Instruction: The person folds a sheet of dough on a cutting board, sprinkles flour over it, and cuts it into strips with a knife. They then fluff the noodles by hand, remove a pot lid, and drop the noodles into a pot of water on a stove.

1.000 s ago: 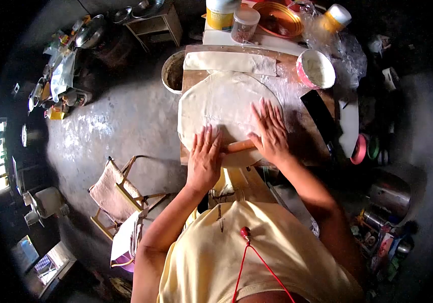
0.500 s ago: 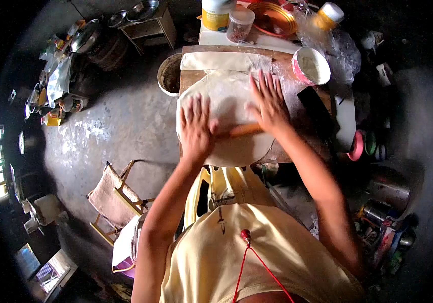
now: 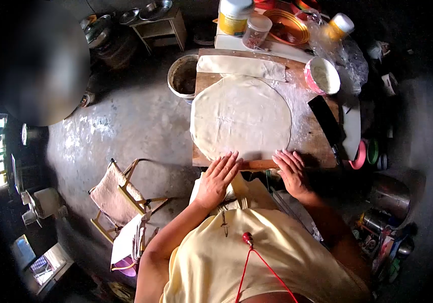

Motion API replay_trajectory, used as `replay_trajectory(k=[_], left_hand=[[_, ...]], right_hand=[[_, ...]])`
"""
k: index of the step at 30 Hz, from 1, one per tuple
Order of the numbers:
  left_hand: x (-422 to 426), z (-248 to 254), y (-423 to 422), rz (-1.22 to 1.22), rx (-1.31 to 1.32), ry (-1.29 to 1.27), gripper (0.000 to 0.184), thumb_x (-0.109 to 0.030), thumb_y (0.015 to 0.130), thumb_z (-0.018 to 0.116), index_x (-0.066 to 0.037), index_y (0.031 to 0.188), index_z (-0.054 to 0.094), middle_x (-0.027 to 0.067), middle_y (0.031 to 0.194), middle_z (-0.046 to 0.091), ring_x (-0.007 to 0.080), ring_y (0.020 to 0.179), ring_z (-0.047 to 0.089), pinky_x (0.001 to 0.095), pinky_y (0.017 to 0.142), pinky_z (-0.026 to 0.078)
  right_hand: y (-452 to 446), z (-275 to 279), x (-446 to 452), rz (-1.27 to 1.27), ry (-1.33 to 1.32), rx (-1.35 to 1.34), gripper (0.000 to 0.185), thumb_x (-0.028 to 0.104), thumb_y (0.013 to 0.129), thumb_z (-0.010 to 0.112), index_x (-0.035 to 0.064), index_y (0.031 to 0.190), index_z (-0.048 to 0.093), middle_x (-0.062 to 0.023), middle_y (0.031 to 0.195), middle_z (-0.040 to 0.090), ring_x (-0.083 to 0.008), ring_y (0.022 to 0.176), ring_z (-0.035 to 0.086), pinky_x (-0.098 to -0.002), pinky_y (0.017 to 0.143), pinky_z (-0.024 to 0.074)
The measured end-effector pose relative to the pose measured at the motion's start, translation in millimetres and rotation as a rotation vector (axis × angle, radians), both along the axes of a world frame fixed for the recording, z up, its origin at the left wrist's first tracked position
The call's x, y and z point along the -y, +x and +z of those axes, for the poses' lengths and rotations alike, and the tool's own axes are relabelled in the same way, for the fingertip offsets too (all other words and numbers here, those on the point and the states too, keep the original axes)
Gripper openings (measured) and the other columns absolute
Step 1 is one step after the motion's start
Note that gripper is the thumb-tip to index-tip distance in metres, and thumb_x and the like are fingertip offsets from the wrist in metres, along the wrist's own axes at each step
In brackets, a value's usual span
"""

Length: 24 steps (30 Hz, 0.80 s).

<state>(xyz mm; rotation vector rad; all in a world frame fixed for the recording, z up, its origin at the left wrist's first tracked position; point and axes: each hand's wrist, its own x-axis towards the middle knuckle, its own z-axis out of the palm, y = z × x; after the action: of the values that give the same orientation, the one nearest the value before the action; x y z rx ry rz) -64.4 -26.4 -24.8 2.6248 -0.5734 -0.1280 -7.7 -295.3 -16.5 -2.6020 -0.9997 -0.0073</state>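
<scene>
A wide, round sheet of pale dough (image 3: 241,118) lies flat on the floured wooden board (image 3: 317,146). Along the board's near edge is a wooden rolling pin (image 3: 259,164). My left hand (image 3: 220,177) rests over the pin's left end, palm down with fingers stretched out. On its right end lies my right hand (image 3: 292,170), also flat with the fingers extended. A folded strip of dough (image 3: 241,65) sits at the board's far edge. The black-bladed cleaver (image 3: 323,118) lies at the board's right side.
A pink-and-white bowl of flour (image 3: 322,76) stands at the board's far right corner. Jars, an orange basin (image 3: 287,26) and a plastic bag are behind the board. A bucket (image 3: 182,78) stands left of it. A folding chair (image 3: 118,194) is at the lower left.
Both hands and the rolling pin have moved back from over the dough to the board's near edge. The dough sheet is now almost fully uncovered. A blurred round shape has appeared at the upper left.
</scene>
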Motion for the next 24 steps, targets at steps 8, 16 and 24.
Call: replay_trajectory(k=[8,16,24], left_hand=[[-26.6,-3.0,-4.4,0.22,0.02,-0.131,0.038,-0.008,0.079,0.048,0.001,0.116,0.046,0.0177,0.124,0.045,0.0345,0.122,0.036,0.0461,0.105,0.024],[-35.6,-4.9,100.9,0.52,0.202,0.122,0.062,-0.037,0.089,0.042,-0.004,0.138,0.024,0.0167,0.146,0.017,0.0302,0.136,0.013,0.0457,0.11,0.007],[-32.7,-15.6,48.7,0.233,0.096,-0.127,0.053,-0.028,0.088,0.047,-0.003,0.132,0.034,0.0179,0.143,0.025,0.0303,0.133,0.022,0.0491,0.108,0.013]], right_hand=[[3.7,-1.2,-29.9,0.015,0.197,-0.026,0.043,-0.002,0.069,0.06,0.0062,0.111,0.055,-0.0102,0.112,0.053,-0.0304,0.107,0.048,-0.0391,0.091,0.0386],[128.2,-2.3,-91.8,-0.085,0.037,0.173,0.075,0.054,0.086,0.036,0.0089,0.142,0.015,-0.0202,0.145,0.016,-0.0374,0.134,0.014,-0.0503,0.108,0.0093],[57.6,-16.4,-54.0,-0.035,0.244,-0.08,0.063,0.031,0.085,0.052,0.0061,0.137,0.027,-0.0187,0.142,0.027,-0.0363,0.131,0.024,-0.0471,0.108,0.0161]])
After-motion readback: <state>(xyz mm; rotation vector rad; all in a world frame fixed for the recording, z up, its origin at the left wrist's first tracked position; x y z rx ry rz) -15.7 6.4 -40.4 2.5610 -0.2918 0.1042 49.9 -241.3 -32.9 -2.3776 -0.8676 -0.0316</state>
